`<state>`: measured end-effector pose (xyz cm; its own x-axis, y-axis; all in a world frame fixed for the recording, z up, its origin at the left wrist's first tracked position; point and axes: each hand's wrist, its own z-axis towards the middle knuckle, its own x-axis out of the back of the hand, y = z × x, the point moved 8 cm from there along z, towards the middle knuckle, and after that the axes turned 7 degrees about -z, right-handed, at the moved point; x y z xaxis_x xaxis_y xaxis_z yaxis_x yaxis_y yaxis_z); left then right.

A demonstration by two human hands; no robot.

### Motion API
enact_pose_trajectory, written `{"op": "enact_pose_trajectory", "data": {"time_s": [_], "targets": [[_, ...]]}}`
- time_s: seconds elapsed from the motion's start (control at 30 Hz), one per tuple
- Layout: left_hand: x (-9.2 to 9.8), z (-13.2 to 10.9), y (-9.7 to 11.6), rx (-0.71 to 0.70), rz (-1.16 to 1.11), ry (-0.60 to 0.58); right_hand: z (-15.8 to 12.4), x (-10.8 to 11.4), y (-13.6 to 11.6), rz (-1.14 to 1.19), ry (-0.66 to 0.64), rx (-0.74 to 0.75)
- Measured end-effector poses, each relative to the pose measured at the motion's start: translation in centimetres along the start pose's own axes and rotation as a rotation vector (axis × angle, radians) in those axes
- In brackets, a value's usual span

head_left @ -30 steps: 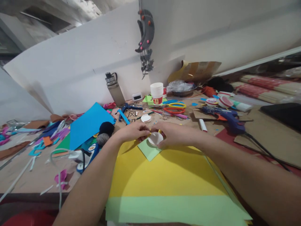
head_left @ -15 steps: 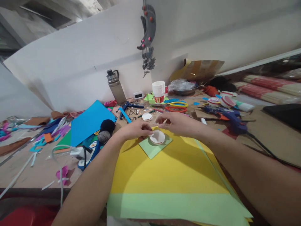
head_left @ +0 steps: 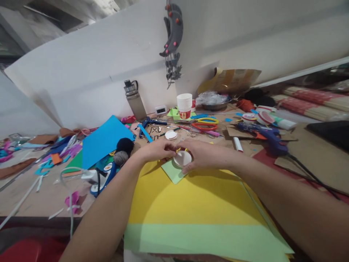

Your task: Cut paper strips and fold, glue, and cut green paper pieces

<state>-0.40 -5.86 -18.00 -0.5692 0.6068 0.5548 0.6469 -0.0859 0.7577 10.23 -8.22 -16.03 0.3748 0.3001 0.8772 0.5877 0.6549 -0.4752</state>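
A small round white paper-cup base (head_left: 182, 159) with a low rim rests on a light green paper square (head_left: 174, 173). My left hand (head_left: 164, 150) pinches at its upper left edge, fingertips closed. My right hand (head_left: 195, 154) curves around its right side, thumb at the lower edge and fingers at the top. Something yellow shows between the fingers, too small to name. Under the square lie large yellow sheets (head_left: 196, 203) over a light green sheet (head_left: 207, 240). A second white cup base (head_left: 171, 135) lies just beyond my hands.
Behind stand stacked paper cups (head_left: 184, 105) and a grey bottle (head_left: 135, 102). Scissors (head_left: 205, 123) lie in front of the cups. A purple glue gun (head_left: 268, 136) with its cable is at right. Blue card (head_left: 105, 142), yarn balls (head_left: 124, 147) and a power strip (head_left: 105, 178) are left.
My right hand has come down and toward me, from above the cup base to around its right side. My left hand has stayed at the left edge.
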Motion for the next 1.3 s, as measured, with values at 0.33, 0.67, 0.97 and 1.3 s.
{"op": "enact_pose_trajectory", "data": {"time_s": [0.33, 0.67, 0.97, 1.3], "targets": [[0.1, -0.1, 0.1, -0.010, 0.057, -0.005, 0.1, -0.1, -0.6, 0.012, 0.029, 0.017], [0.0, -0.3, 0.3, 0.021, 0.046, 0.007, 0.0, -0.6, 0.6, -0.007, -0.009, -0.072], [0.3, -0.3, 0.1, 0.040, 0.052, 0.032, 0.1, 0.2, 1.2, 0.028, -0.015, -0.077], [0.4, -0.1, -0.2, -0.004, 0.047, 0.014, 0.3, 2.3, 2.3, 0.075, 0.180, -0.169]]}}
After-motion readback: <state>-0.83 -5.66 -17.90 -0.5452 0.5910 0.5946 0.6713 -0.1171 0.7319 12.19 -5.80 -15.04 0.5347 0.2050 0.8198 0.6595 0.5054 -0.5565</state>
